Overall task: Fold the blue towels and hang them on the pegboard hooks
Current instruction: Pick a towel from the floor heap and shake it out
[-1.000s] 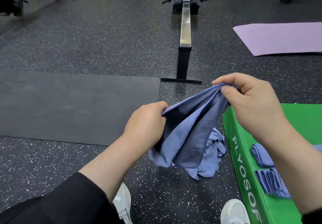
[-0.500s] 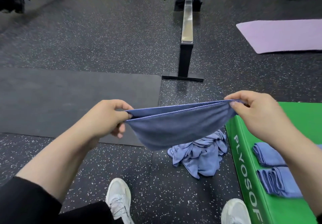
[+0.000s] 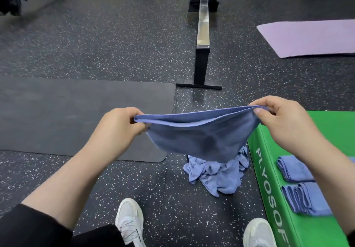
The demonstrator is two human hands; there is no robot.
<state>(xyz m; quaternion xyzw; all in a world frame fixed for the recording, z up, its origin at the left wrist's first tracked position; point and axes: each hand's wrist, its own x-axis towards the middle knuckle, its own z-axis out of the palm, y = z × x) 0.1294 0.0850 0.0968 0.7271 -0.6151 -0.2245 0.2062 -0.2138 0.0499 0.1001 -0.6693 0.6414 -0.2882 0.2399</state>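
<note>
A blue towel [image 3: 199, 137] hangs doubled over in the air, stretched between my hands. My left hand [image 3: 117, 125] pinches its left corners and my right hand [image 3: 284, 123] pinches its right corners. Below it a crumpled heap of blue towels [image 3: 215, 175] lies on the floor. Two folded blue towels [image 3: 294, 170] [image 3: 305, 198] lie on the green plyo box [image 3: 269, 150] at the right. No pegboard is in view.
A black mat [image 3: 67, 116] lies on the speckled floor at the left. A rowing machine rail [image 3: 202, 25] with its black foot stands straight ahead. A purple mat [image 3: 311, 37] lies at the far right. My white shoes [image 3: 130, 221] are at the bottom.
My hands have drawn apart, my left hand to the left, pulling the bunched towel out flat and taut. Since half a second ago the towel has stayed stretched, with little change.
</note>
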